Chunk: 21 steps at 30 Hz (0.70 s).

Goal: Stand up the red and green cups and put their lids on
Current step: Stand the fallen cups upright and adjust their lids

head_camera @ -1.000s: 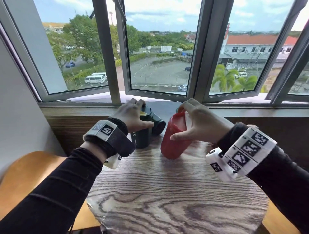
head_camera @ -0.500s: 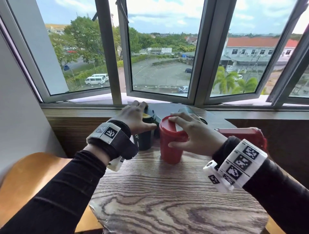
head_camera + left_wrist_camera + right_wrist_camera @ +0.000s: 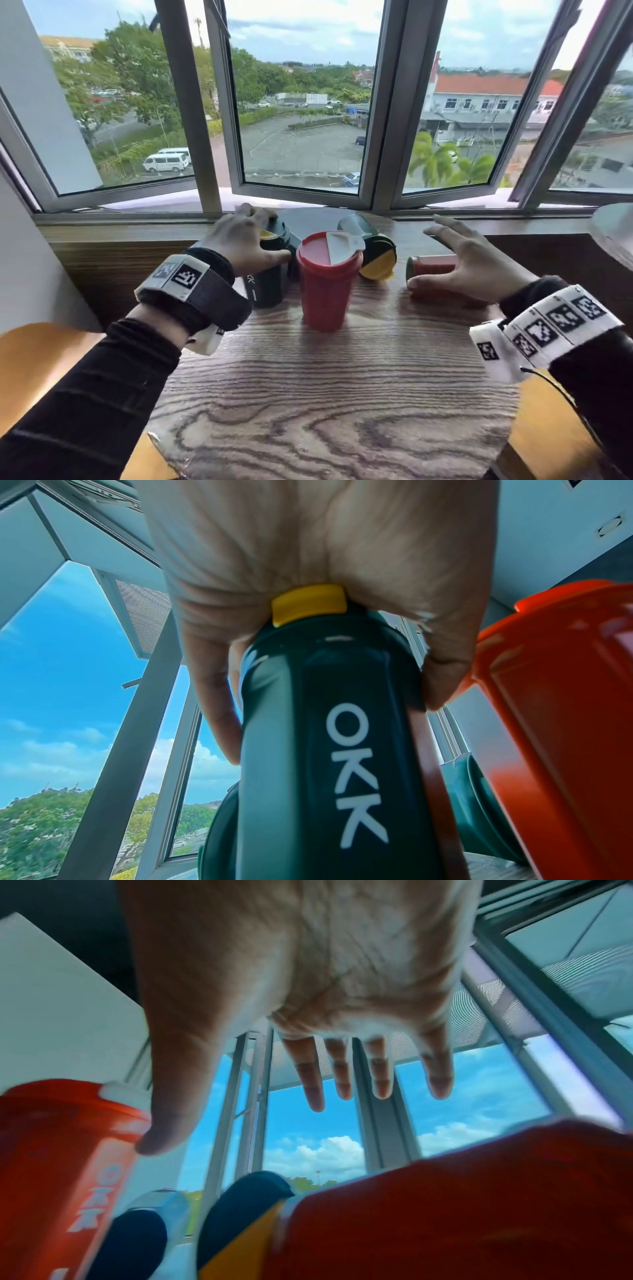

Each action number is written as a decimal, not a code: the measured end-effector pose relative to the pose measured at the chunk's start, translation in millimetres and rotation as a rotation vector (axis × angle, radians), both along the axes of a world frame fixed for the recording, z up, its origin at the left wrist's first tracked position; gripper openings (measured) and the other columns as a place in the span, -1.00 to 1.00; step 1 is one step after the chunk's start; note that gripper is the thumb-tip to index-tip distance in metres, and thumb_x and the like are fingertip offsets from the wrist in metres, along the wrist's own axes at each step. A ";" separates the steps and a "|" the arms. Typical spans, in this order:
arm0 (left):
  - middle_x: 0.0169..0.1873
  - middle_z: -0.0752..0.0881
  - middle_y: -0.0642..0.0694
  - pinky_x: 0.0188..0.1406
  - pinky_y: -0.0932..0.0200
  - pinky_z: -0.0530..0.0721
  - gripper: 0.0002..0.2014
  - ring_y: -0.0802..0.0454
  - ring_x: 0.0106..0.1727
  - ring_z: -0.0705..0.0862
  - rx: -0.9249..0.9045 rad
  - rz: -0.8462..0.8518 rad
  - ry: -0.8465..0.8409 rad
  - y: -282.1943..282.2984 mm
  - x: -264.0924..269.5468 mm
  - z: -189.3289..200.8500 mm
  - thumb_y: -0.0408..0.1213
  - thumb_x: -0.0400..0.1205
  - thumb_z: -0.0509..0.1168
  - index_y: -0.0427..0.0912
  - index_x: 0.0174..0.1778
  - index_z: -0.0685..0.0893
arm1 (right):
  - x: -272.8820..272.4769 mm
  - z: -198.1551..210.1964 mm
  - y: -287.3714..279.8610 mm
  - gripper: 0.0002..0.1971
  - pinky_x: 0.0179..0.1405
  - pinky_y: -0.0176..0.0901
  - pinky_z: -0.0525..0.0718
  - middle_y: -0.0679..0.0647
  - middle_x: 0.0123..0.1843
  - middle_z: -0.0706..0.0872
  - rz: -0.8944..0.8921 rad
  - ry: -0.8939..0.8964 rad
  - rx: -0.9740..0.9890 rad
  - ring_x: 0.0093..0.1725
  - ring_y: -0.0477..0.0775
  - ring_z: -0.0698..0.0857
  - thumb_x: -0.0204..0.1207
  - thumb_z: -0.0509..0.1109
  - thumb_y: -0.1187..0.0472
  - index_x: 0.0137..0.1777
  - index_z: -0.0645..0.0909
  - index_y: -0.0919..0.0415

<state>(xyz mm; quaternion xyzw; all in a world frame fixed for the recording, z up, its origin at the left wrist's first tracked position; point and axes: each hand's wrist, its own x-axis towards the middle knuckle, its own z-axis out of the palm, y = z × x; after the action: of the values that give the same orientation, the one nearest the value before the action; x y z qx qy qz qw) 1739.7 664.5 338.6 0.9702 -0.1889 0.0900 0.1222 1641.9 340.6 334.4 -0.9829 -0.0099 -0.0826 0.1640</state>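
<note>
Moved: the right hand has let go of the upright red cup and now hovers, fingers spread and holding nothing, over a second red cup lying on its side.
Unchanged: the left hand stays curled over the top of the upright green cup, gripping its lid.
Task meaning: one red and one green cup look stood and capped; the lying red cup seems next, and a lying green cup remains just behind the upright red one.
Red cup: tapered, smooth plastic, red lid with a white flip tab.
Green cup: dark, glossy, white lettering, yellow tab on the lid.
Tabletop: round, bold wood grain, against the window sill.
</note>
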 end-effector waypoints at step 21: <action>0.26 0.49 -0.18 0.19 -0.08 0.57 -0.23 -0.21 0.24 0.56 -0.003 0.027 0.024 0.0 -2.6 1.0 0.27 0.38 0.34 0.01 0.46 0.36 | -0.6 -29.8 -72.5 -0.05 0.16 -0.21 0.41 0.13 0.21 0.49 -0.142 0.041 0.046 0.22 0.18 0.54 -0.15 0.71 0.40 0.38 0.54 0.11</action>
<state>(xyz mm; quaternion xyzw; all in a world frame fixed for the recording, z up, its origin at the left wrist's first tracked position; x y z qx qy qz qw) 1737.1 664.5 339.7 0.9735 -0.1741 0.0802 0.1247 1641.3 268.1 304.7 -0.9787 0.0650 -0.0738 0.1803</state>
